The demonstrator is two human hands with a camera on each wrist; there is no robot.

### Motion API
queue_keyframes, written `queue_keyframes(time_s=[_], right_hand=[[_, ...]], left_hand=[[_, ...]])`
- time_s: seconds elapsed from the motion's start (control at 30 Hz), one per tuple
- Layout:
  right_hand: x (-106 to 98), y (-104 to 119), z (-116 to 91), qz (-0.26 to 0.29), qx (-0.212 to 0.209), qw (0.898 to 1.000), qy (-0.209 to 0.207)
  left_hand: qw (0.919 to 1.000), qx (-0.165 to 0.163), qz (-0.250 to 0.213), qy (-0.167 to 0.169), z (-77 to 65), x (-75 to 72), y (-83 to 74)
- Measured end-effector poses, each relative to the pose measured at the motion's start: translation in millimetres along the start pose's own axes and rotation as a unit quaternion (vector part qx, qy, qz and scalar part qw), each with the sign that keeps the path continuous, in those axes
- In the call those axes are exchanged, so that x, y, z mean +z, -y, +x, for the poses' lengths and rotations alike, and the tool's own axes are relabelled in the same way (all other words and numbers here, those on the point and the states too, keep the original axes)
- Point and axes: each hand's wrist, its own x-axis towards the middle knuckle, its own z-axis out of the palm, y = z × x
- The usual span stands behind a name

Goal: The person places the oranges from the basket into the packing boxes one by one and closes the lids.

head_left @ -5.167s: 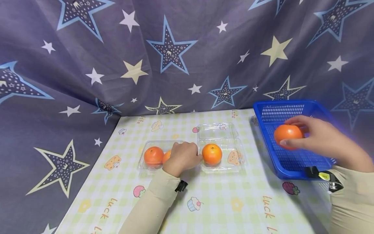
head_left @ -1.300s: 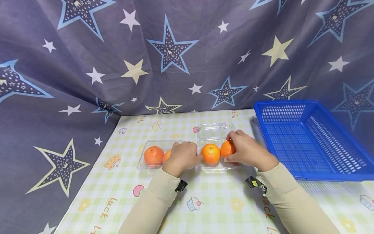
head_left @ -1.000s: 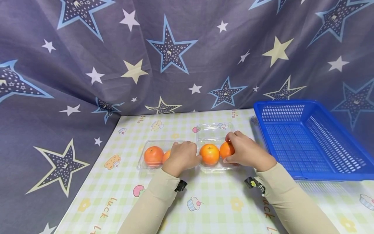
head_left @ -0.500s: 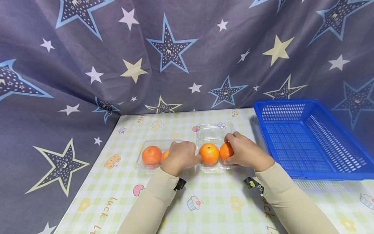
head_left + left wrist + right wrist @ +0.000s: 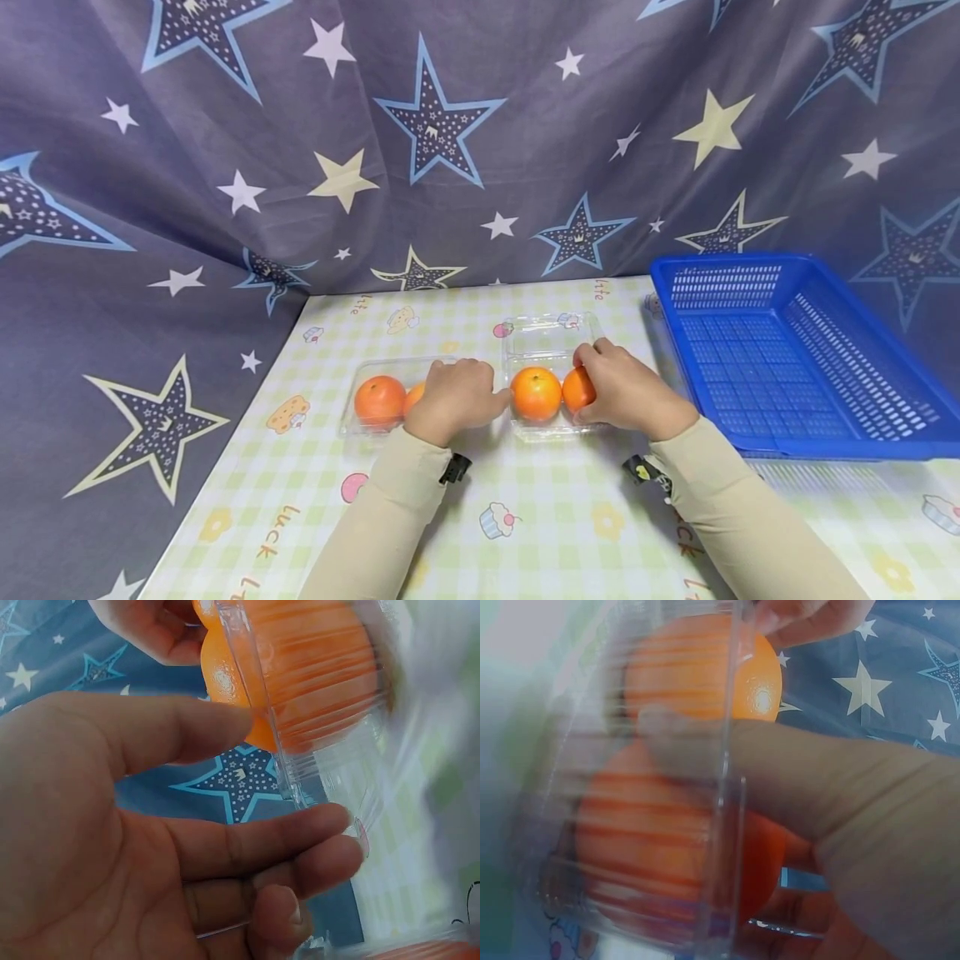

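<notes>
Two oranges sit side by side in an open clear plastic clamshell box (image 5: 551,431). My right hand (image 5: 633,392) holds the right-hand orange (image 5: 577,389) in it, and in the right wrist view the thumb (image 5: 780,761) lies over the fruit behind the clear wall. The other orange (image 5: 536,393) is beside it. My left hand (image 5: 461,400) is between this box and a second clear box (image 5: 348,423). In the left wrist view its fingers (image 5: 262,840) are loosely bent, its thumb tip near the clamshell's rim, with nothing gripped between them.
The second box holds an orange (image 5: 379,402) and another orange (image 5: 413,398) partly covered by my left hand. A blue plastic basket (image 5: 795,446) stands at the right on the checked tablecloth (image 5: 570,533). A starry curtain (image 5: 480,225) hangs behind the table.
The right hand has brought an orange from over the basket into the clamshell box. Lately the left hand and the second box have shifted slightly left, and the right hand slightly left too.
</notes>
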Motion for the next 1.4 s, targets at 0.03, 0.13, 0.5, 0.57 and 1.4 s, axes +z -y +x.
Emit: queue_keyframes(time_s=[0.03, 0.13, 0.5, 0.57, 1.4], right_hand=[[0.1, -0.1, 0.1, 0.0, 0.0, 1.0, -0.001], [0.8, -0.3, -0.2, -0.001, 0.002, 1.0, -0.003], [-6.7, 1.2, -1.0, 0.01, 0.023, 1.0, -0.008], [-8.6, 0.5, -0.4, 0.019, 0.037, 0.999, -0.011], [13.3, -14.9, 20.7, 0.26, 0.222, 0.939, -0.049]], left_hand=[[0.9999, -0.001, 0.001, -0.01, 0.5, 0.4, -0.4], [0.9988, -0.004, -0.002, -0.049, 3.4, 2.8, -3.5], [0.967, 0.011, -0.23, -0.108, 13.7, 14.3, -23.7], [0.9579, 0.007, -0.269, -0.099, 13.7, 15.8, -26.2], [0.8823, -0.08, -0.461, -0.049, 20.4, 27.4, -36.2]])
